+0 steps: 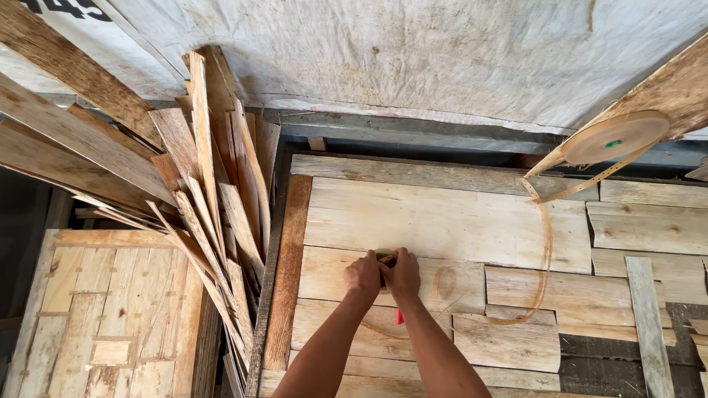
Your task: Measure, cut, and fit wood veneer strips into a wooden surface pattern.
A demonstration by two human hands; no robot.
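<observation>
On the veneer sheets (442, 221) covering the bench, your left hand (362, 276) and right hand (403, 274) press together, both grips closed around a tape strip (546, 243) end, mostly hidden by fingers. It loops up to the tape roll (613, 137) at right. Something red (400, 317) peeks below your right wrist, too covered to identify

The dark-framed desk (284, 140) carried pale, thin wood veneer sheets (442, 221) laid edge to edge, with a loose tan tape strip (547, 243) curling across them.
</observation>
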